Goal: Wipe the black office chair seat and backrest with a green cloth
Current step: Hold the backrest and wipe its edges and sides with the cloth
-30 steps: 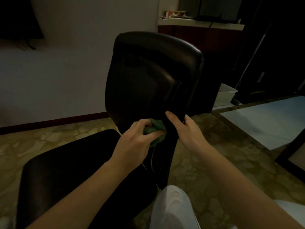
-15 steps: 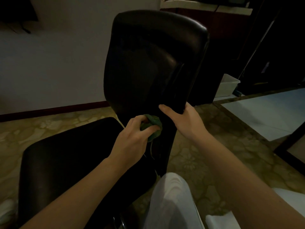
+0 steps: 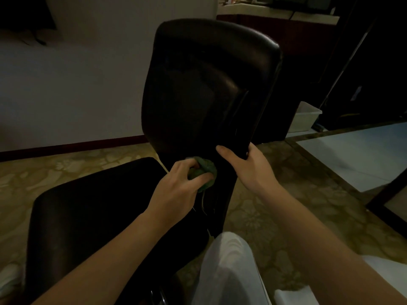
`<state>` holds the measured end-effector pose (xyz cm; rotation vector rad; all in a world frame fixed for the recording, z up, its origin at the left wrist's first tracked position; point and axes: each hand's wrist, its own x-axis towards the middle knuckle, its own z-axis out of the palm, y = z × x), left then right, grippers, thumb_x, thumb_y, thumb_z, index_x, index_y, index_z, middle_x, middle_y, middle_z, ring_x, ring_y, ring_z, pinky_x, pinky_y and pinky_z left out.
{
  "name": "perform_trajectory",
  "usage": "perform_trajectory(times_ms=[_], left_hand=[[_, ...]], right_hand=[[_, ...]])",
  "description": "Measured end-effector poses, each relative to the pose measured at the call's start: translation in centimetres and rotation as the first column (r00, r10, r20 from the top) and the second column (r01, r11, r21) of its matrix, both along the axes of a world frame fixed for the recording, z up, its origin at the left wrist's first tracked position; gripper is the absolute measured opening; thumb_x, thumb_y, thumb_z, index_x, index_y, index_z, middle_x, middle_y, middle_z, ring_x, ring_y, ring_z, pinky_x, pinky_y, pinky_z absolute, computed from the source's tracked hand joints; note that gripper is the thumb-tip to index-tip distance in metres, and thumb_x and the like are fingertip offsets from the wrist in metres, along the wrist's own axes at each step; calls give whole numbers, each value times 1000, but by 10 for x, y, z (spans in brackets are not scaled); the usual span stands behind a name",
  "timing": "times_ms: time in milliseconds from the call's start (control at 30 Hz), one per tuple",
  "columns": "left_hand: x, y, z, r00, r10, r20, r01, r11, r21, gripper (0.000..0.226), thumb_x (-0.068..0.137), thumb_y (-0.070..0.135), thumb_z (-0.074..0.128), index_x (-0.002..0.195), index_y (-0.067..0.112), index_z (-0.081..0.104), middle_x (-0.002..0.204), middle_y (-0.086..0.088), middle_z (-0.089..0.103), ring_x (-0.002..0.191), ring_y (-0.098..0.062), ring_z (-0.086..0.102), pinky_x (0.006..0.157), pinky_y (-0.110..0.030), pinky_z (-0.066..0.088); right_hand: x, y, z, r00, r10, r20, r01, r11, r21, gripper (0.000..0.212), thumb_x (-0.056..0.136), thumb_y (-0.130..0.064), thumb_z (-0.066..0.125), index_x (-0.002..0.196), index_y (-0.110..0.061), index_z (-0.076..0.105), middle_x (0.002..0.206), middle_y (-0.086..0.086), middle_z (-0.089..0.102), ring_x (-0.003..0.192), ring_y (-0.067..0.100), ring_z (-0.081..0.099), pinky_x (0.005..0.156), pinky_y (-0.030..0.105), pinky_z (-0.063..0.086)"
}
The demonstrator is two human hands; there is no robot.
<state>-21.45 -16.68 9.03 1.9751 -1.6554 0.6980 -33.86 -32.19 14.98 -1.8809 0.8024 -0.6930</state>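
Green cloth [image 3: 203, 172] bunched inside left hand [image 3: 176, 186] fingers [image 3: 199, 178], against backrest [image 3: 204, 89].

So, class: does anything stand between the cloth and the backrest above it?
Nothing visible does. The left hand grips the green cloth low on the backrest; the right hand holds only its right edge.

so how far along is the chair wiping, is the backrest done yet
Nothing shows as finished: the dim picture reveals no wiped patch. In hand: the left hand grips the crumpled green cloth against the base of the glossy black backrest, while the right hand grips that backrest's lower right edge. Probably left: the upper backrest and the flat black seat cushion, which the cloth is not touching.
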Motion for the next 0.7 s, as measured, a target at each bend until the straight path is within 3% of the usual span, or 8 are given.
perform_trajectory(times_ms=[233, 400, 600, 700], left_hand=[[0, 11, -29, 999, 53, 4, -53, 995, 87, 44, 79, 8, 77, 121, 21, 69, 122, -17, 53, 106, -34, 57, 80, -41, 59], [-2, 13, -17, 999, 18, -34, -17, 999, 51, 44, 84, 14, 71, 126, 23, 66, 127, -14, 52, 105, -30, 58, 78, -37, 59], [-9, 2, 4, 998, 13, -63, -16, 999, -52, 37, 95, 22, 49, 129, 21, 63, 128, -15, 53, 104, -30, 58, 76, -36, 58], [-11, 7, -12, 997, 42, -69, -44, 999, -30, 37, 94, 23, 51, 129, 21, 61, 128, -17, 52, 107, -32, 58, 75, -37, 59]], right_hand=[[2, -1, -4, 1000, 1, 14, 0, 999, -32, 79, 55, -82, 69, 118, -37, 61, 109, -17, 69, 100, 4, 66, 90, 36, 55], [4, 1, 2, 1000, -10, -17, 9, 998, -56, 75, 55, -86, 65, 114, -39, 63, 106, -18, 70, 99, 6, 67, 91, 39, 54], [3, 5, 6, 998, -41, -53, 36, 994, -102, 72, 60, -85, 61, 115, -40, 63, 105, -19, 69, 98, 5, 65, 90, 38, 54], [0, 10, 6, 997, -50, -60, 43, 993, -106, 77, 59, -86, 61, 118, -37, 61, 106, -18, 69, 97, 6, 65, 88, 36, 55]])
